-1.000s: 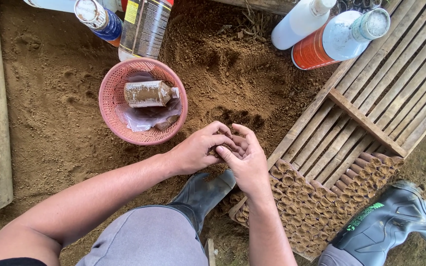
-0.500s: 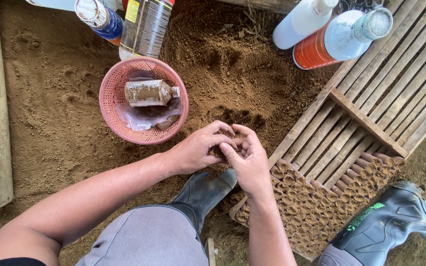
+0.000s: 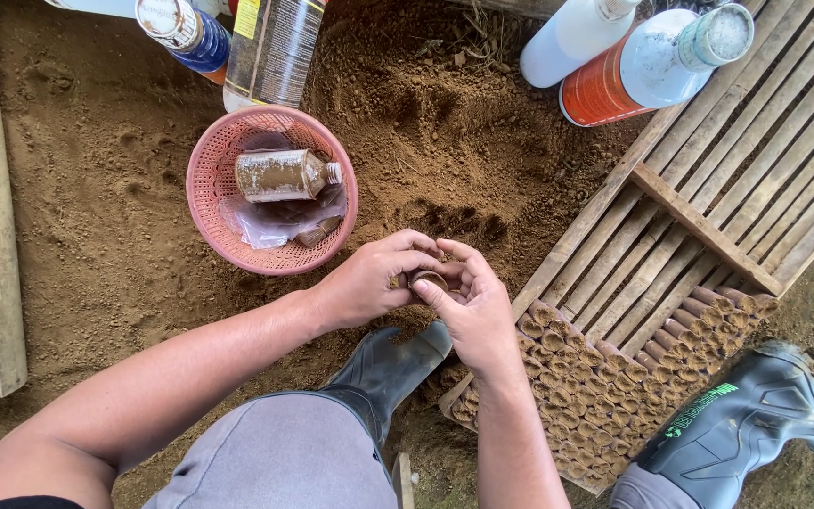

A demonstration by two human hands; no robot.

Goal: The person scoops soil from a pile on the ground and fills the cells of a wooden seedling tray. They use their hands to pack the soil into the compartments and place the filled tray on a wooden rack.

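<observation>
You have one view only, from the camera on your head, looking almost straight down past your grey-trousered knees to the brown soil floor [image 3: 96,188]. It sits close: your left hand [image 3: 369,283] and right hand [image 3: 473,311] meet at the middle of the frame. The round pink plastic basket [image 3: 209,203] lies just above them, the slatted wooden tray [image 3: 708,188] runs off the right edge, and your dark rubber boots [image 3: 746,415] fill the bottom. No second view overlaps it.

Pink plastic basket [image 3: 207,179] looks matt; slatted wooden tray [image 3: 708,179] rough; boots [image 3: 756,415] glossy rubber
</observation>
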